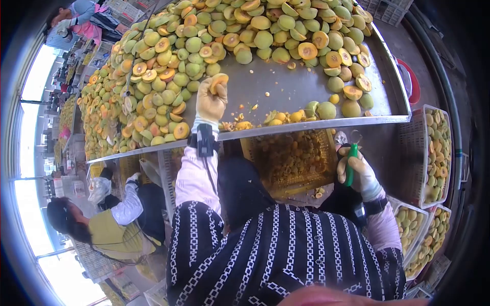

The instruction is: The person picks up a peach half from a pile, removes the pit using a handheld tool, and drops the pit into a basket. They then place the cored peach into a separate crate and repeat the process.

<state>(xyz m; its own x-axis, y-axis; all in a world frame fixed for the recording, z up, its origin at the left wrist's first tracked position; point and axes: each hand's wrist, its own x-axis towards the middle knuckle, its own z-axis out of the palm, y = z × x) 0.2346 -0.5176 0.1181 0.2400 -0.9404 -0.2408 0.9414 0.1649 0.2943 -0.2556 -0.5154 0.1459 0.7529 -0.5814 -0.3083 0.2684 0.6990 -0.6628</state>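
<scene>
Both hands are in pale yellowish work gloves, left hand (211,102) and right hand (359,171), black wrist straps, light pink sleeves, plus a black apron with white chain-link stripes.

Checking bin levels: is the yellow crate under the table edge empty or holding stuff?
Holding stuff. The yellow crate below the metal table shows a heap of brownish-yellow scraps across its floor; depth cannot be told.

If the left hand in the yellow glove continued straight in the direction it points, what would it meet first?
The left hand holds a halved orange-fleshed fruit and points up the metal table; probably the heap of green and halved fruits comes first, though depth is unclear.
</scene>
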